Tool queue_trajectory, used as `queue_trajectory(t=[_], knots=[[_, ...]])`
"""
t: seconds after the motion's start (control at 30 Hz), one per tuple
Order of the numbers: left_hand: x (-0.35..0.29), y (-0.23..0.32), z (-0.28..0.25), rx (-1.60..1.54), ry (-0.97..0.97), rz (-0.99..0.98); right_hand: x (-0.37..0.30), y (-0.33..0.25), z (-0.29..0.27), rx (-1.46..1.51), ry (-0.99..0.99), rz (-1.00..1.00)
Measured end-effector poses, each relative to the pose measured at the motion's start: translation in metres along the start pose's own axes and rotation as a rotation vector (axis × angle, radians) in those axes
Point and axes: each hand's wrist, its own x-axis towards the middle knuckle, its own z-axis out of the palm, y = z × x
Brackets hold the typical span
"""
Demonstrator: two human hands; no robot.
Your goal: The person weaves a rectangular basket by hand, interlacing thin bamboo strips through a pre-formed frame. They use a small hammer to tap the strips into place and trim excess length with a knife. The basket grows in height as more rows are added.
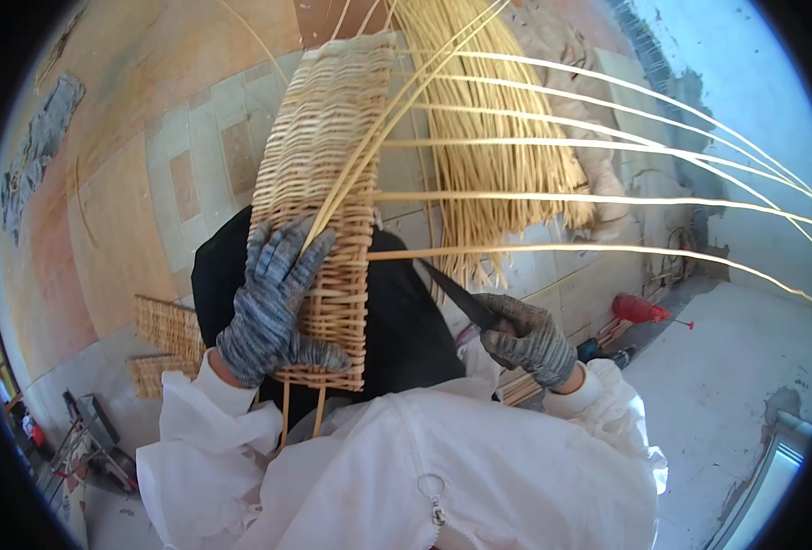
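Across my lap, on black cloth (406,339), lies a long woven wicker panel (332,119). My left hand (277,302), in a grey knitted glove, presses on its near part, fingers spread over the weave and thumb low. Two crossing wicker rods (360,174) run up from beside the fingertips. Long pale rods (552,249) stick out of the panel's right edge toward the wall. To the right of the panel, my gloved right hand (527,339) is closed round a dark, flat knife (456,291), its tip pointing up-left near the lowest rod. The knife's handle is hidden in the fist.
A big bundle of loose wicker rods (488,137) lies on the tiled floor ahead. Smaller woven pieces (169,335) rest to my left. A red squeeze bottle (640,309) stands right, near the wall (773,137). Tools and metal parts (94,440) crowd the lower left.
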Motion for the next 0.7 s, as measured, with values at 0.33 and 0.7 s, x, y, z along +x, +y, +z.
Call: queue_trajectory(t=[0.33, 0.7], knots=[[-0.004, 0.006, -0.003, -0.062, 0.011, -0.096, 0.038, 0.006, -0.028, -0.111, 0.198, -0.100], [-0.003, 0.009, -0.005, -0.040, 0.037, -0.066, 0.097, 0.021, -0.064, -0.467, 0.345, -0.254]])
